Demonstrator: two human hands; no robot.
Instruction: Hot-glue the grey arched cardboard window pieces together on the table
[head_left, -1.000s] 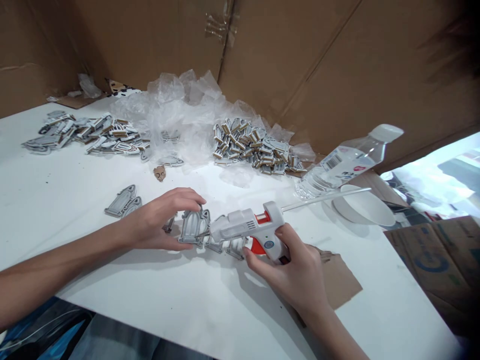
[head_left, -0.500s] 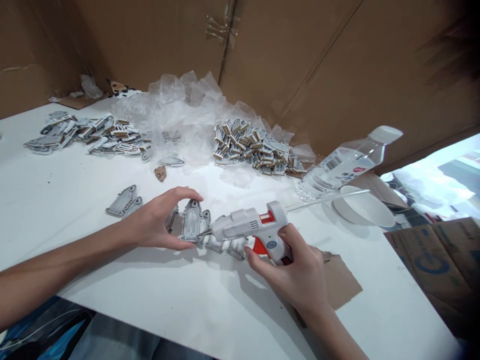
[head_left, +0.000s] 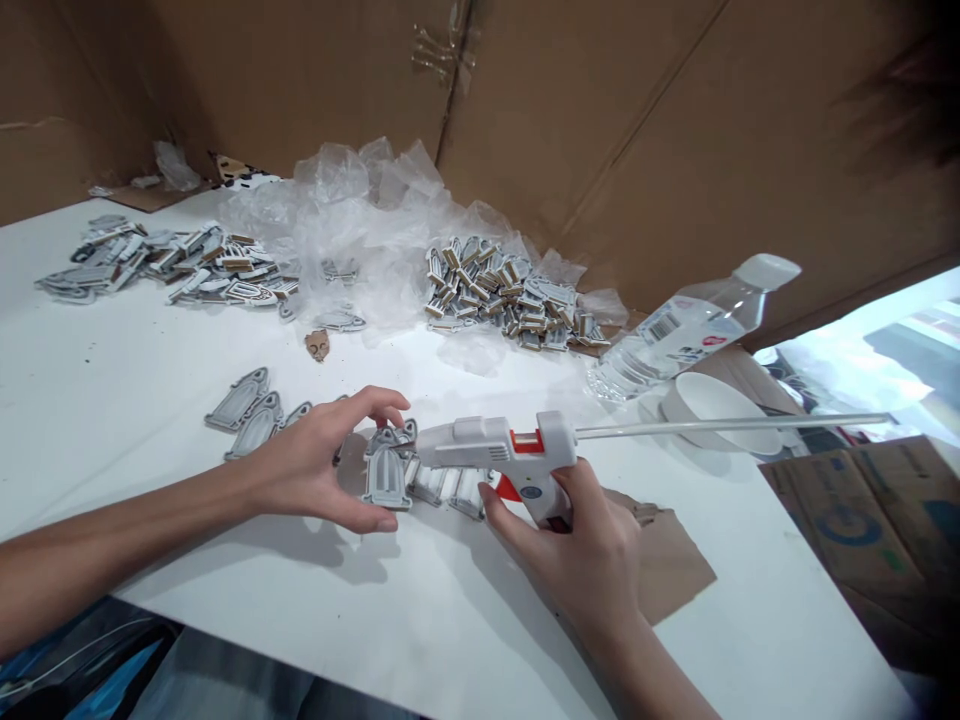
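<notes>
My right hand (head_left: 581, 540) is wrapped round the handle of a white hot glue gun (head_left: 480, 445) with a red trigger. A long clear glue stick (head_left: 720, 427) sticks out of its back. The nozzle points left, at the upper part of a small grey and white arched cutout piece (head_left: 388, 480). My left hand (head_left: 322, 455) holds that piece, thumb at its lower edge and fingers at its top. Similar pieces (head_left: 466, 490) lie under and beside the gun's barrel. More arched pieces (head_left: 255, 425) lie left of my left hand, partly covered by it.
Heaps of cutout pieces lie at the back left (head_left: 225, 265) and back centre (head_left: 517, 295), around crumpled clear plastic (head_left: 352, 220). A tilted water bottle (head_left: 694, 325) and a white bowl (head_left: 709, 410) are on the right. Torn cardboard (head_left: 671, 565) lies by my right wrist.
The glue gun has turned more level, its nozzle moving from the piece's lower right up to its top. The held piece and my left hand have shifted slightly towards me.
</notes>
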